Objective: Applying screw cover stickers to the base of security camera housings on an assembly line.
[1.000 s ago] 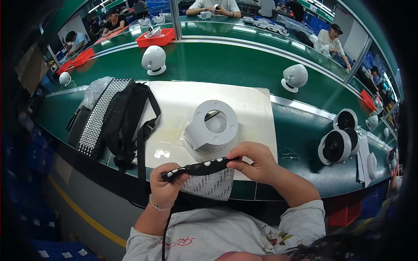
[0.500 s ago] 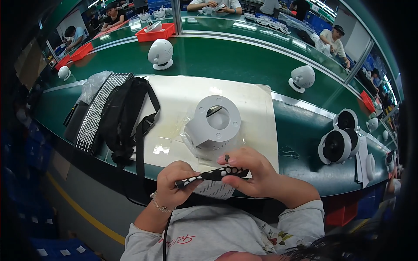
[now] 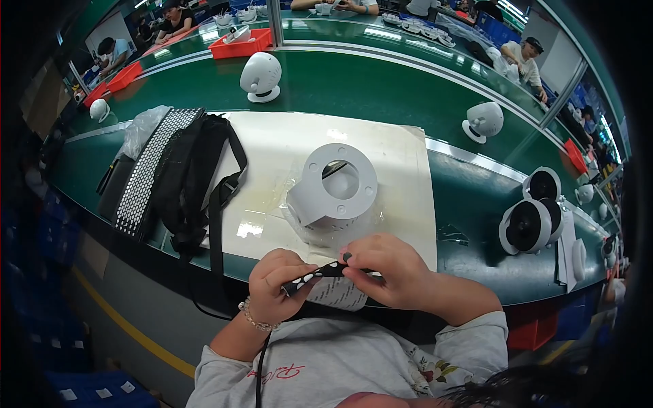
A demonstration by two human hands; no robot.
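My left hand (image 3: 275,284) is closed on one end of a folded black sheet (image 3: 320,273) dotted with white rounds. My right hand (image 3: 389,273) pinches the other end between thumb and forefinger. At the tip of that forefinger shows a small dark round pad (image 3: 347,257); whether it is stuck there or pinched I cannot tell. Just beyond my hands, a white plastic housing (image 3: 314,196) lies with its ring-shaped base up, on clear plastic film. The base has a large central hole and several round recesses. A white printed paper (image 3: 338,294) shows below the sheet.
Left of the cream board (image 3: 408,197) lie a black strapped bag (image 3: 178,183) and a white-dotted sheet (image 3: 158,166). Black-and-white round units (image 3: 527,226) stand at the right. White round-headed devices (image 3: 261,76) stand on the green belt (image 3: 367,92). Co-workers sit beyond.
My right hand has moved a little left, and its forefinger with the dark pad has come down to the black sheet. Two white devices on the belt have shifted to the right.
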